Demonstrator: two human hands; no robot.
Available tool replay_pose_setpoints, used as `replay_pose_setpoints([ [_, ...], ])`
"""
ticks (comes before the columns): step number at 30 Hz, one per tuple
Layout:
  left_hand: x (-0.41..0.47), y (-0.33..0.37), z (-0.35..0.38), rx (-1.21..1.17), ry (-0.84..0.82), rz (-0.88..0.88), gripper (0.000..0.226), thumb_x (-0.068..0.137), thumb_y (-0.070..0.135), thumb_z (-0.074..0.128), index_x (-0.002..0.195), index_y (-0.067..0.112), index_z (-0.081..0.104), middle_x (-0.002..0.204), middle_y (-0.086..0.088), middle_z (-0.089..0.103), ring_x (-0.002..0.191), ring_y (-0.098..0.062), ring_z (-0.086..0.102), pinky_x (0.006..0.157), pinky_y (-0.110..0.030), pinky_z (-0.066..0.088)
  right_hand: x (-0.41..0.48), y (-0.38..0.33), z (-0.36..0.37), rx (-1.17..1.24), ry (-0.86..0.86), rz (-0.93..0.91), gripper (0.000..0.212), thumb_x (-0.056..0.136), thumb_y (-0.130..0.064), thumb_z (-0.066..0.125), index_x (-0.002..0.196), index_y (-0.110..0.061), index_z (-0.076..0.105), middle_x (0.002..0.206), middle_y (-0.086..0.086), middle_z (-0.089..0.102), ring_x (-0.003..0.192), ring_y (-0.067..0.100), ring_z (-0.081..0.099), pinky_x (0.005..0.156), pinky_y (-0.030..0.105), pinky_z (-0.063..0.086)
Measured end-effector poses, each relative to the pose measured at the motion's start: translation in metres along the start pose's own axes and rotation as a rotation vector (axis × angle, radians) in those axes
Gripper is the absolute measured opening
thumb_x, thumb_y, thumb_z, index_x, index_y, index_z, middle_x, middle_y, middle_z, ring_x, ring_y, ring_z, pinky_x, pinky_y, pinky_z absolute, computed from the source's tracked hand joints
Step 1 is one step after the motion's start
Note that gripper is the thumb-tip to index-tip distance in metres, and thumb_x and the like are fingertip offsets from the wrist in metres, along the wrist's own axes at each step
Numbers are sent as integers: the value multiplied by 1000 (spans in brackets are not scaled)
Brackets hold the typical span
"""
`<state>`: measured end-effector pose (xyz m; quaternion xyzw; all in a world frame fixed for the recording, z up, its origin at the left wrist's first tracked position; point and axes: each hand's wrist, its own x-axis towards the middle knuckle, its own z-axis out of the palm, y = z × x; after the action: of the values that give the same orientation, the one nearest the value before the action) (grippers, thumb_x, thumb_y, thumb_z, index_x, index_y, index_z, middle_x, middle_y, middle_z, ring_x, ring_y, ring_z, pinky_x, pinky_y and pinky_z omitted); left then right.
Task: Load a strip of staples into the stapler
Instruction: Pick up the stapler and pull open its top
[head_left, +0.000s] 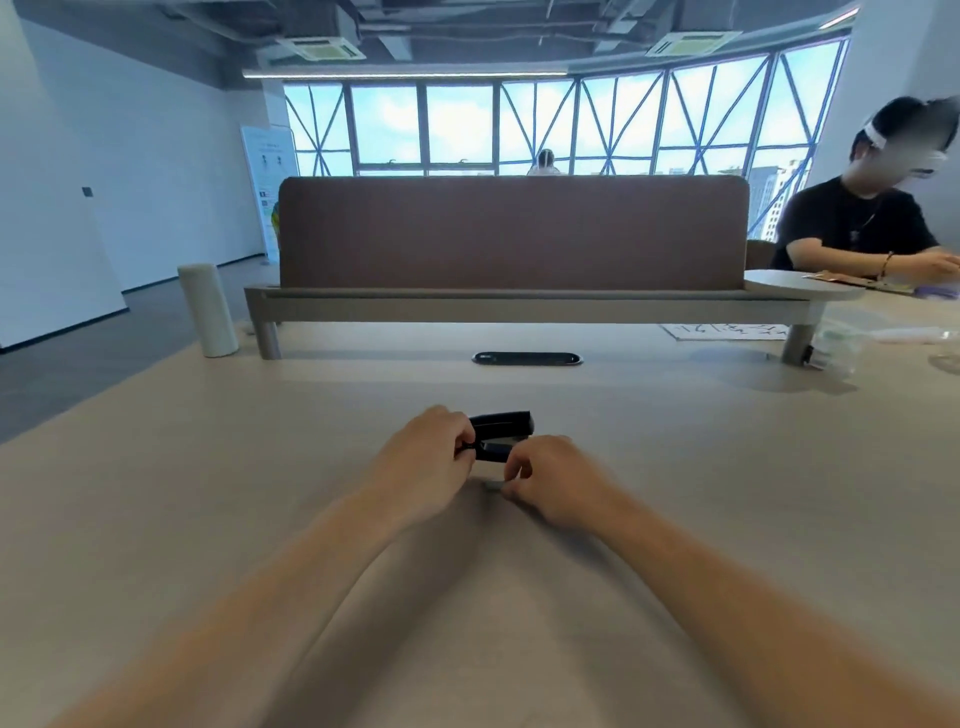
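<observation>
A small black stapler (503, 427) lies on the beige table (208, 467), its top lifted so the metal channel shows. My left hand (423, 457) grips the stapler's left end. My right hand (545, 475) is just right of it, fingers curled and pinched near a small pale strip of staples (493, 485) at the fingertips. Whether the fingers actually hold the strip is unclear.
A brown divider screen (511, 234) on a grey rail crosses the table behind. A dark cable slot (527, 358) lies ahead, a pale cylinder (208, 310) stands at far left. A person in black (857, 228) sits at far right beside papers (722, 331).
</observation>
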<state>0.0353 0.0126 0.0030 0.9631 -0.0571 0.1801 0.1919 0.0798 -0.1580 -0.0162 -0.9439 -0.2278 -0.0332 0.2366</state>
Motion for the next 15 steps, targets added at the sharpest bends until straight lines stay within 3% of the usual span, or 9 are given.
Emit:
replay_pose_setpoints([
  [5, 14, 0, 7, -10, 25, 46, 29, 88, 23, 60, 116, 17, 59, 117, 1, 54, 107, -20, 52, 91, -36, 47, -1, 5, -11, -35, 123, 180, 18, 82, -39, 66, 81, -21, 65, 88, 2, 67, 80, 22, 62, 68, 34, 51],
  [8, 24, -2, 16, -12, 4, 60, 32, 88, 26, 61, 119, 19, 57, 118, 0, 60, 106, -22, 56, 88, -35, 47, 6, 15, -13, -14, 198, 253, 24, 83, -42, 66, 94, -21, 62, 90, -2, 64, 83, 21, 61, 71, 34, 50],
  [12, 37, -1, 27, 24, -3, 58, 31, 87, 34, 61, 115, 22, 57, 113, 0, 65, 101, -24, 60, 87, -40, 48, 23, 20, -7, 116, 177, 266, 37, 80, -42, 71, 109, -19, 64, 96, -3, 63, 87, 18, 59, 72, 33, 46],
  [15, 45, 0, 33, -7, 5, 36, 35, 90, 35, 59, 123, 23, 57, 113, -1, 62, 103, -23, 59, 87, -39, 48, 36, 20, -5, 198, 132, 228, 20, 79, -33, 72, 91, -17, 70, 84, 1, 67, 78, 20, 61, 64, 32, 44],
])
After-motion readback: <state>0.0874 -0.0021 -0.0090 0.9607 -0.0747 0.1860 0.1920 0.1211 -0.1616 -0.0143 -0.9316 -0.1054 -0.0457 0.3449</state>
